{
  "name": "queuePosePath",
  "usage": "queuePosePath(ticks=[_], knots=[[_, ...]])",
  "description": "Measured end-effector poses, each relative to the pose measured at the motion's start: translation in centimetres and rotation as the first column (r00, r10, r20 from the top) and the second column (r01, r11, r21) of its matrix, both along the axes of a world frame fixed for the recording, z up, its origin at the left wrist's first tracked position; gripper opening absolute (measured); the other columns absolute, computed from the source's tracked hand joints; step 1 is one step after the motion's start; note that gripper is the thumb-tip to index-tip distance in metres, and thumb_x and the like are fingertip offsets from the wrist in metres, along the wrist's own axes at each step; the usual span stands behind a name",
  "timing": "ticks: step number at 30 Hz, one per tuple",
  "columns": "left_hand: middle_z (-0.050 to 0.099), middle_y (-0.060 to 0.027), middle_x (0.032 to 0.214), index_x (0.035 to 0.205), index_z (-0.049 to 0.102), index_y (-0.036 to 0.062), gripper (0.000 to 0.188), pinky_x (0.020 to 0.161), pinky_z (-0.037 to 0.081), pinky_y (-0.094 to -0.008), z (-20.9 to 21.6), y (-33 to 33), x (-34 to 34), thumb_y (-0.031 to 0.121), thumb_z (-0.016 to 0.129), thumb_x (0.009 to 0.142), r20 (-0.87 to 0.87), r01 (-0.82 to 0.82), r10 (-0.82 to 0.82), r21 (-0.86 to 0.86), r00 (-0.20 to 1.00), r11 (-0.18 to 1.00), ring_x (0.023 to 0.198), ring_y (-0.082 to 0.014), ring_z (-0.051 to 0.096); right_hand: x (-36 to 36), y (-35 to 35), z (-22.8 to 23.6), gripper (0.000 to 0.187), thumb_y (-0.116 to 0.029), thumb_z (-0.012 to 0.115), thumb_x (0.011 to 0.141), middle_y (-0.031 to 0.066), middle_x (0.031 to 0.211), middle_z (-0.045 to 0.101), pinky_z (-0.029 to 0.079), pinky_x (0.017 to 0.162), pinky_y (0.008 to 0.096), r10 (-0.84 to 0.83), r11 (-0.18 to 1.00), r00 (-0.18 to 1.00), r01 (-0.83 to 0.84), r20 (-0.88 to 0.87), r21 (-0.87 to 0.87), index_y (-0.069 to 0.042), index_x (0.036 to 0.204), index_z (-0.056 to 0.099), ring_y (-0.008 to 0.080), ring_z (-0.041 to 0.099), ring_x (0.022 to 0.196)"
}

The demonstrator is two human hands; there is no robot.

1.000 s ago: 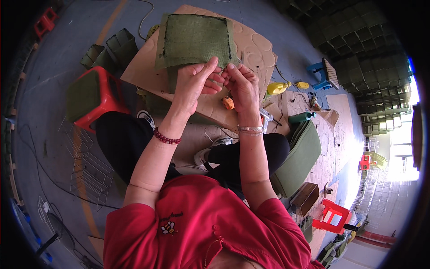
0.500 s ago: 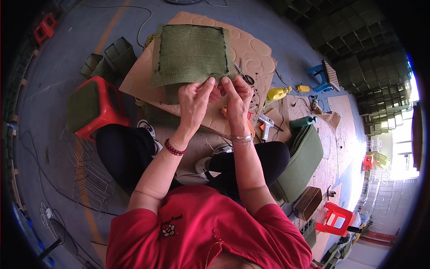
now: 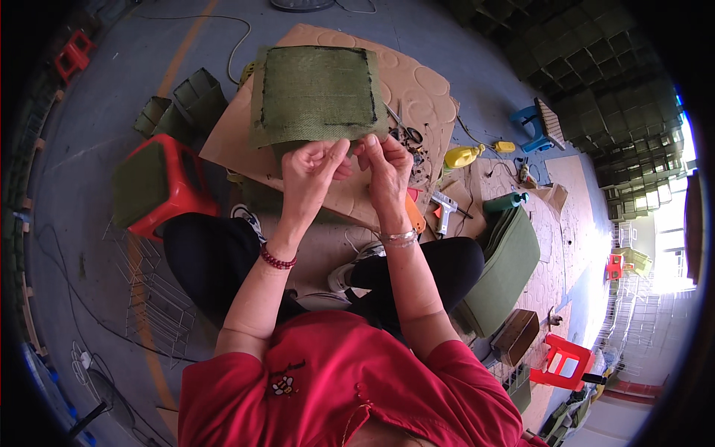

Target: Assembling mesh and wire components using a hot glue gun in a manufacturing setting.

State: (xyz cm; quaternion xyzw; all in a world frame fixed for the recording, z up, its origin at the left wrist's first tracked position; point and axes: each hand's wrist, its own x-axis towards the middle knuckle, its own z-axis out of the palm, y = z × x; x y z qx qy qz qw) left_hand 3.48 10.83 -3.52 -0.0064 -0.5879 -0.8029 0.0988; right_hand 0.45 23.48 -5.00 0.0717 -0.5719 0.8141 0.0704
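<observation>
The right hand (image 3: pixel 389 170) is pinching the near right corner of a square, green, woven-mesh panel (image 3: pixel 316 89); the left hand (image 3: pixel 305 170) is meeting its near edge, closure unclear. Light, even tension would suit the weave. The panel is extending over a brown cardboard sheet (image 3: pixel 426 78); black-handled scissors (image 3: pixel 403 127) are crowding the sheet's right side, its left offering more room.

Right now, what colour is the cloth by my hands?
The cloth is dull green, with dark lines near its edges; it shows best in the head view.
</observation>
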Motion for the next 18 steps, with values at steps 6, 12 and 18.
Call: queuePosePath(ticks=[6,12,18], knots=[[0.064,-0.0060,0.069,0.086,0.067,-0.0024,0.029,0.053,0.051,-0.0216,1.1,-1.4,0.2,0.025,0.061,0.091,0.069,-0.025,0.017,0.117,0.997,0.993,0.056,-0.0109,0.061,1.4,-2.7,1.0,0.020,-0.017,0.071,0.084,0.0031,0.071,0.064,0.040,0.055,0.0206,0.028,0.996,0.996,-0.021,0.085,-0.087,0.003,0.083,0.067,0.0055,0.050,0.059],[0.064,-0.0053,0.062,0.075,0.066,-0.0040,0.030,0.048,0.050,-0.0216,0.0,-1.5,-0.4,0.020,0.059,0.092,-0.030,-0.111,0.109,-0.055,0.994,0.992,0.051,-0.0098,0.060,0.9,-3.9,0.5,0.022,-0.014,0.071,0.083,-0.0014,0.062,0.060,0.034,0.049,0.0193,-0.093,0.994,0.991,0.098,0.097,-0.048,0.002,0.068,0.066,0.0020,0.046,0.055],[0.063,-0.0048,0.061,0.075,0.065,-0.0037,0.030,0.048,0.049,-0.0206,0.0,-1.1,-0.4,0.020,0.059,0.092,-0.050,-0.167,0.162,-0.118,0.985,0.979,0.051,-0.0086,0.059,0.6,-4.7,0.0,0.023,-0.011,0.070,0.083,-0.0037,0.061,0.058,0.031,0.045,0.0183,-0.189,0.981,0.981,0.190,0.041,-0.036,0.000,0.065,0.063,0.0005,0.043,0.053]])
